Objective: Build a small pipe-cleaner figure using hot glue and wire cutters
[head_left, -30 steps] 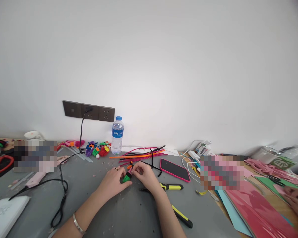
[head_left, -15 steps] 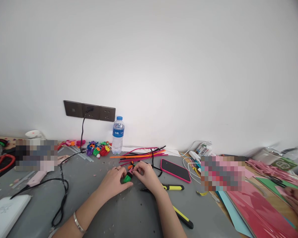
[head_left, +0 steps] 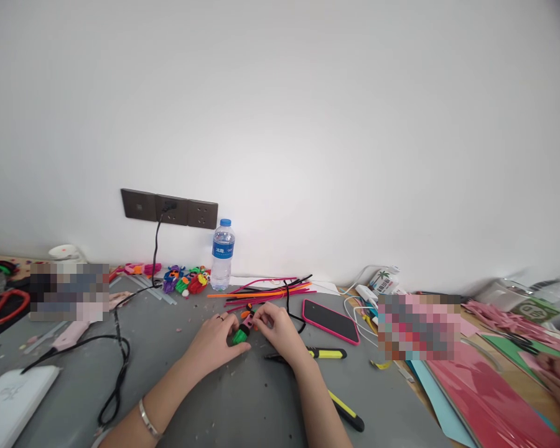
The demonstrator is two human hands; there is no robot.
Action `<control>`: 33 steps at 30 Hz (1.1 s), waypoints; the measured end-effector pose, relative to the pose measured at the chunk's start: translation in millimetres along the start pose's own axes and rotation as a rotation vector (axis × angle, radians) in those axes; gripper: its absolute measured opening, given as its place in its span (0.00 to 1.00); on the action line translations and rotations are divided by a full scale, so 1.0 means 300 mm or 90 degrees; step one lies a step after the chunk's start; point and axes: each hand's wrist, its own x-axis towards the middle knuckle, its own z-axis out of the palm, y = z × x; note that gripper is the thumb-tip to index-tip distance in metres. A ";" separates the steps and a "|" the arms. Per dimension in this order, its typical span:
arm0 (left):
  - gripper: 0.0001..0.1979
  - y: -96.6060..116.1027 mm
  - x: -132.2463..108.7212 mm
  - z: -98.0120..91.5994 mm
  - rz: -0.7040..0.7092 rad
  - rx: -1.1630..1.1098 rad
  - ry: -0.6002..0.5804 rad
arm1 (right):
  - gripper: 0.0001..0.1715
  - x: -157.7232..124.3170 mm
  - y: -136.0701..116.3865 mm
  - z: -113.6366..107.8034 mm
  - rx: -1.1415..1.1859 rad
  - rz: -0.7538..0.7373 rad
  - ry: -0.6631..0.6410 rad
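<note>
My left hand [head_left: 218,339] is curled round a small pipe-cleaner doll [head_left: 240,336], thumb in front and fingers behind. The doll lies tilted, with a green end toward me, black and pink in the middle and orange and black at the far end. Just to its right, my right hand [head_left: 276,325] is closed in a pinch close to the doll. A small orange bit shows at its fingertips; whether it belongs to the doll I cannot tell. Beyond both hands lies a bundle of pipe cleaners [head_left: 270,292] in pink, orange and black.
A water bottle [head_left: 223,255] stands by the wall, beside finished-looking pipe-cleaner figures [head_left: 186,280]. Right of my hands are a phone [head_left: 330,322] and two yellow-black tools [head_left: 326,353]. A glue gun [head_left: 72,333] and its black cable lie left. Another person's hand [head_left: 557,373] is far right.
My right fingertips have drawn slightly right, away from the doll, so more of its pink middle shows. My left hand keeps its hold in about the same place.
</note>
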 end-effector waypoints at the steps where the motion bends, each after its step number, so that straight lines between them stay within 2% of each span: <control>1: 0.13 0.000 -0.001 -0.001 -0.002 0.000 -0.003 | 0.06 0.001 0.003 -0.006 -0.001 0.003 0.001; 13: 0.13 0.006 0.000 -0.008 -0.005 0.004 -0.010 | 0.05 0.003 0.012 0.008 -0.004 -0.004 -0.030; 33: 0.13 0.006 -0.001 -0.004 0.002 0.024 -0.011 | 0.07 -0.002 -0.016 0.010 -0.018 -0.010 -0.024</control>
